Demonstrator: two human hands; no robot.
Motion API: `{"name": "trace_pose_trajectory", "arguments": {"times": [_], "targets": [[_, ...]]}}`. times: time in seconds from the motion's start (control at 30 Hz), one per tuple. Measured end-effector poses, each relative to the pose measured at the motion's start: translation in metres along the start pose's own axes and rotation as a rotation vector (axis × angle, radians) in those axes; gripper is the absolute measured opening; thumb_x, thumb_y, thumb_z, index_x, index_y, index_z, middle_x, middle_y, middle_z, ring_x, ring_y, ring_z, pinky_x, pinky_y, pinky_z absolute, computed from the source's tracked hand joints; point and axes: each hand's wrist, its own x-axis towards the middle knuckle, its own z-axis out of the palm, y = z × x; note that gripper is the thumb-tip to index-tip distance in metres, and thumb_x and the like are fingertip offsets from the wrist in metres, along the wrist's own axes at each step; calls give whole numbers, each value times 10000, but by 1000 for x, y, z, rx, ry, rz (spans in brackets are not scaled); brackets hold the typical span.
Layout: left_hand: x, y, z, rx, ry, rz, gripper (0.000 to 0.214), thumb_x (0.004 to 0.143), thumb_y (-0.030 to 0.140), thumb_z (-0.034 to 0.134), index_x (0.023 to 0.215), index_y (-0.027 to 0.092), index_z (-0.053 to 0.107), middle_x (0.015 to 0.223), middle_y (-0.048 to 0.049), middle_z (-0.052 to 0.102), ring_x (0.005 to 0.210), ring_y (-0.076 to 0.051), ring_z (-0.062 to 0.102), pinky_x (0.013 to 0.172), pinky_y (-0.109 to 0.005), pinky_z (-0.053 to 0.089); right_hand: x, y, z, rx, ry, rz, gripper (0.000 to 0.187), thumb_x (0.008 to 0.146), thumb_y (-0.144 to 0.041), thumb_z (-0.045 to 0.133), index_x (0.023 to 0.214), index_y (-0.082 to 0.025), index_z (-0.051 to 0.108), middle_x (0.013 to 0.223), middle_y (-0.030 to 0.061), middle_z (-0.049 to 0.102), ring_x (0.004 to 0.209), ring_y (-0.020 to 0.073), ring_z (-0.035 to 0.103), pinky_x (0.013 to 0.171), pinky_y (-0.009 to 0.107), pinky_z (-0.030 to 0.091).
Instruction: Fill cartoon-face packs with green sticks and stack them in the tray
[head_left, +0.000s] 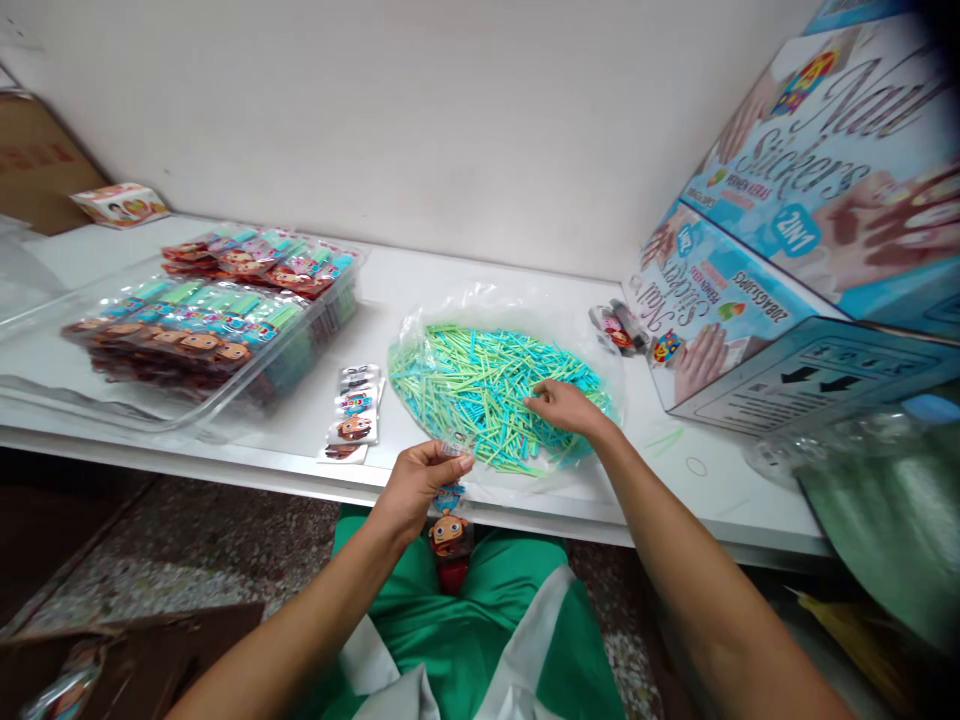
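Working both hands at the white table [645,490], over a heap of thin green and blue sticks [465,370] in a clear plastic bag [487,300]. Our left hand [412,490] pinches the upper end of a cartoon-printed packet [448,537] between thumb and fingers; the packet hangs past the table's front edge, above our lap. Our right hand [566,408] reaches over the heap, fingers curled; whether they pinch a stick, we cannot tell. To do this well, we judge: hold the packet firmly without creasing it, pick from the loose top layer, lift clear of the bag's film. Flat packets [355,410] lie left of the bag; beyond them, a clear tray [169,427] of piled packets.
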Motion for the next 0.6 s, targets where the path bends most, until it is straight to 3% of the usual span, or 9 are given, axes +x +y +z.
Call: {"name": "trace_pose_trajectory", "arguments": {"times": [0.13, 0.27, 0.4, 0.6], "targets": [[2, 1, 3, -7, -13, -19, 203, 558, 229, 798, 632, 118, 645, 625, -8, 641, 562, -68, 535, 538, -172, 377, -1, -4, 4, -61, -15, 26, 403, 761, -406, 551, 1029, -109, 602, 983, 138, 663, 857, 233, 612, 639, 255, 403], [1, 2, 8, -16, -33, -21, 198, 566, 226, 794, 637, 118, 645, 640, -12, 644, 572, -70, 540, 544, -173, 382, 7, -13, 6, -130, -33, 74, 307, 757, -297, 545, 970, -96, 639, 1026, 205, 645, 930, 305, 602, 702, 323, 415], [-1, 4, 6, -15, -36, -19, 193, 575, 223, 790, 661, 119, 653, 664, -16, 654, 595, -70, 552, 567, -171, 393, 14, -5, -1, -137, -74, 77, 294, 772, -368, 539, 885, -127, 663, 980, 170, 668, 893, 280, 616, 683, 303, 419], [0, 12, 3, -2, -35, -14, 202, 570, 232, 794, 647, 122, 645, 641, -7, 644, 565, -65, 546, 537, -169, 381, 11, 10, -13, -120, 3, 103, 423, 880, -446, 348, 1040, -137, 588, 1053, 151, 629, 928, 249, 593, 716, 297, 409]]}}
